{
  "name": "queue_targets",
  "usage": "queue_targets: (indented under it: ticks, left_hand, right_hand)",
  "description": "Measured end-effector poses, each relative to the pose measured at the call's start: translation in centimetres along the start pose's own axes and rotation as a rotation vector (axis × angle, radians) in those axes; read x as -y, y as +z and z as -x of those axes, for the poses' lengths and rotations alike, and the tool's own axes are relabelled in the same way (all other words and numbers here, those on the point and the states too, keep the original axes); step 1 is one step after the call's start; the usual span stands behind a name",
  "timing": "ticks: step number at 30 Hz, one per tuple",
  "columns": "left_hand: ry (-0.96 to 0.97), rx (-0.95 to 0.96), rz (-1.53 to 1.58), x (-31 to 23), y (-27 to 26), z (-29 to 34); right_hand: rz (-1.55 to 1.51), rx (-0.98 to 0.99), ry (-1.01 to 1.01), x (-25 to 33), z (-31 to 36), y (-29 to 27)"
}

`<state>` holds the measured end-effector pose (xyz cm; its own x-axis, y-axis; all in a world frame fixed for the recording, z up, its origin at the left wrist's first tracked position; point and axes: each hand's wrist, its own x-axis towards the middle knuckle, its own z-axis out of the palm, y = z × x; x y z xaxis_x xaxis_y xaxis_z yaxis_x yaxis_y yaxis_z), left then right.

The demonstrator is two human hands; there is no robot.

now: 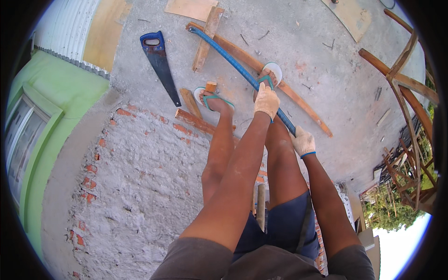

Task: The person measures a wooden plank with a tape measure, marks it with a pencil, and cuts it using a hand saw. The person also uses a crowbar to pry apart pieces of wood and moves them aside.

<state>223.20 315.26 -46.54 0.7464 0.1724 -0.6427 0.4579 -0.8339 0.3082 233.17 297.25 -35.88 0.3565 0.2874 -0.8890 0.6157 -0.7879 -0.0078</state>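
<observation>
A long blue pry bar (228, 57) runs slantwise across the view, its far end reaching the wood pieces at the top. My left hand (267, 101), in a pale work glove, is wrapped round the bar's middle. Lower down, my right hand (303, 141), gloved the same way, grips its near end. A long wooden plank (298, 99) lies under and beside the bar, with my right foot in a flip-flop against it. A shorter board (206, 44) crosses that plank near the bar's far tip. Whether the tip touches the wood, I cannot tell.
A blue-handled handsaw (162, 65) lies on the concrete floor to the left. Wood offcuts (190, 103) are around my left foot. Rough broken brickwork (135, 182) fills the lower left. A wooden frame (401, 79) stands at right; plywood sheets (347, 16) lie farther off.
</observation>
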Motion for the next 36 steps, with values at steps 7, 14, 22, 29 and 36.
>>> queue_targets:
  ticks: [7,14,22,29,36]
  left_hand:
    - [0.041,0.022,0.016,-0.2,3.4,-1.7]
    - [-0.062,-0.07,0.0,-2.4,9.5,-7.6]
    - [0.061,0.006,-0.036,0.1,10.1,-12.0]
    - [0.228,0.049,0.015,-1.2,4.7,-6.8]
    - [0.509,0.049,0.385,-6.7,-4.0,2.0]
  right_hand:
    - [0.049,0.081,-0.017,-2.0,-3.7,3.1]
    - [0.02,-0.115,-0.123,-8.9,-13.6,9.9]
    - [-0.148,-0.209,-0.198,-13.3,-22.2,12.5]
    - [-0.315,0.122,-0.216,-5.0,-14.0,4.5]
    - [-0.402,0.118,-0.042,-4.3,0.0,-1.8]
